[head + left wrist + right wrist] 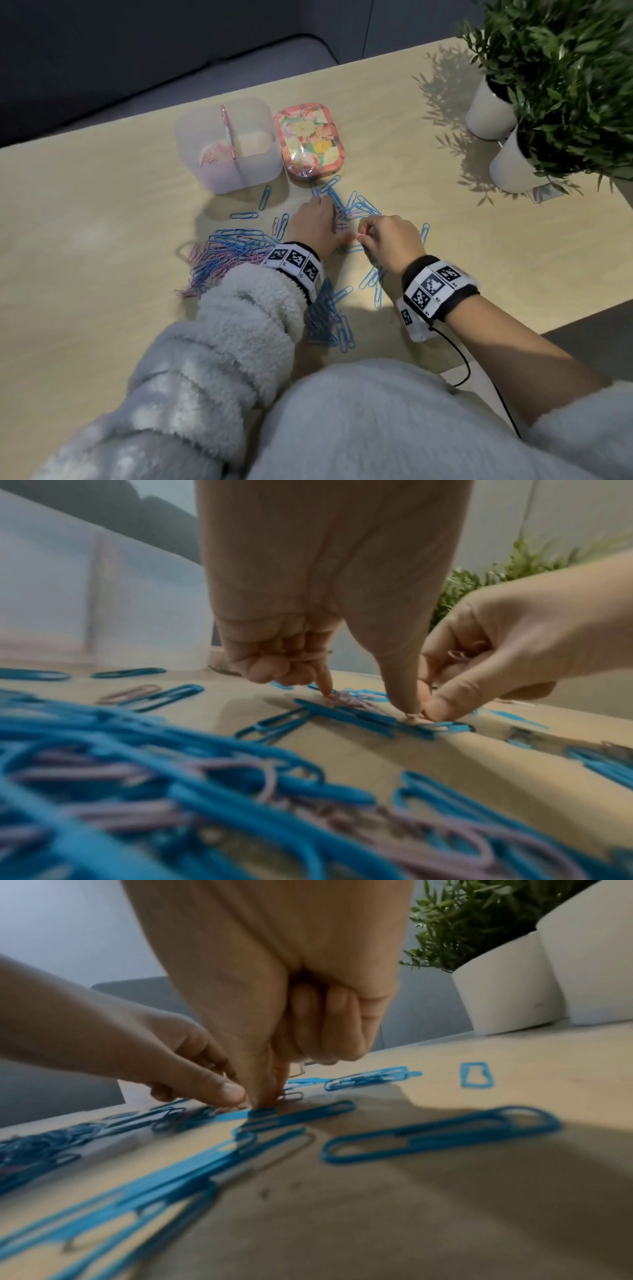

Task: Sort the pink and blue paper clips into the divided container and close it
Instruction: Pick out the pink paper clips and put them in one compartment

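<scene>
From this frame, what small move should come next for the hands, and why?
Probably lift the right hand and carry its pink clips to the divided container, dropping them in the left compartment. The grip already holds a few pink clips, that compartment already holds pink ones, and the other looks empty. The left hand is also picking pink clips from the scatter.

On the pale wooden counter (102, 212), two leafy green plants (561, 68) stand side by side in white pots (489, 113) at the far right corner, casting leaf shadows on the wood, with a grey sofa (191, 72) beyond the far edge.
</scene>
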Action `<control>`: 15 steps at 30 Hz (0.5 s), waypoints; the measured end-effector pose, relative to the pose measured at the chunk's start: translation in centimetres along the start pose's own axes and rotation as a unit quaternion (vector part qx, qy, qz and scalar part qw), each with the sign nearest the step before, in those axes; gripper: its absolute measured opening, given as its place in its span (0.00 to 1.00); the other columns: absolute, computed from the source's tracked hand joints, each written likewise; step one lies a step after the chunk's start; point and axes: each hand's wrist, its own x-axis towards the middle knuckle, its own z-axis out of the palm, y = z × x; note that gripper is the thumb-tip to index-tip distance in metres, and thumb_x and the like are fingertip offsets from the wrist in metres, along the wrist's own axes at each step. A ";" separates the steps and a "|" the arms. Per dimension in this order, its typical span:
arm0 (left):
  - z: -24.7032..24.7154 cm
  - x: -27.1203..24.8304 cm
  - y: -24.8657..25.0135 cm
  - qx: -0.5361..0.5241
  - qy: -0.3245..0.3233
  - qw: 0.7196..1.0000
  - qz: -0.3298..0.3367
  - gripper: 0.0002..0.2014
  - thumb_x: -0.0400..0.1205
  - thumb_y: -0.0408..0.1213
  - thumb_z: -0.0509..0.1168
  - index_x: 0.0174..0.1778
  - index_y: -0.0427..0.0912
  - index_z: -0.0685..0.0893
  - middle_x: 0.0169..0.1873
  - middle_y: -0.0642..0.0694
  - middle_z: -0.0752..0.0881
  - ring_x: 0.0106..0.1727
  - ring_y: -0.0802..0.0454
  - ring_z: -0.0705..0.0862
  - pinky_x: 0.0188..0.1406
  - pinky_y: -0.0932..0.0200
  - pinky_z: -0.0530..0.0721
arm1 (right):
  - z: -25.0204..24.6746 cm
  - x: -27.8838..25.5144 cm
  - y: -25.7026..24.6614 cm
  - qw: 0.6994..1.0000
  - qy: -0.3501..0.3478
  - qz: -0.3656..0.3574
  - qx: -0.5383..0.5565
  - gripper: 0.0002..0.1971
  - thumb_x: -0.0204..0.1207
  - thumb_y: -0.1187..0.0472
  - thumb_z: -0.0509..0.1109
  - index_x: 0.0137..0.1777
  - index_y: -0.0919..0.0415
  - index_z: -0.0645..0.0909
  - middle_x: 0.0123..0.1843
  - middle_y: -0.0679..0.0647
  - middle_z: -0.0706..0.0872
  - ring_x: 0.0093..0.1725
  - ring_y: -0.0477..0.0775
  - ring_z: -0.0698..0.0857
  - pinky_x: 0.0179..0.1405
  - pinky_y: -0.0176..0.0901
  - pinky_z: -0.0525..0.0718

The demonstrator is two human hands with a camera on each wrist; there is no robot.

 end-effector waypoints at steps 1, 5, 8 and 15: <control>0.2 0.1 0.2 0.012 -0.001 1.000 0.001 0.26 0.72 0.49 0.71 0.58 0.35 0.75 0.58 0.35 0.78 0.61 0.37 0.77 0.60 0.43 0.77 | 0.1 -0.1 0.0 1.000 -0.002 -0.007 -0.012 0.06 0.77 0.54 0.66 0.48 0.55 0.81 0.49 0.59 0.89 0.54 0.65 0.85 0.48 0.50 0.77; 0.3 0.5 0.4 0.021 -0.020 1.000 -0.005 0.19 0.77 0.39 0.67 0.59 0.32 0.75 0.61 0.33 0.77 0.62 0.35 0.77 0.61 0.43 0.76 | 0.1 -0.1 0.2 0.999 -0.032 -0.002 -0.017 0.07 0.74 0.56 0.65 0.48 0.58 0.79 0.49 0.62 0.88 0.52 0.66 0.84 0.45 0.51 0.77; 0.4 0.5 0.1 0.036 -0.034 0.999 -0.009 0.15 0.80 0.36 0.64 0.59 0.32 0.77 0.61 0.33 0.78 0.63 0.35 0.77 0.61 0.46 0.74 | 0.0 0.2 0.2 0.998 -0.066 0.003 0.000 0.06 0.70 0.59 0.67 0.43 0.61 0.77 0.45 0.63 0.86 0.49 0.67 0.83 0.40 0.48 0.73; -3.2 -1.1 -1.7 -0.095 -0.007 0.995 -0.042 0.09 0.82 0.33 0.61 0.54 0.31 0.80 0.54 0.35 0.84 0.58 0.39 0.81 0.58 0.50 0.76 | -0.6 0.6 -0.3 0.992 -0.109 -0.053 -0.042 0.08 0.69 0.63 0.67 0.39 0.58 0.69 0.47 0.63 0.81 0.49 0.66 0.82 0.39 0.46 0.70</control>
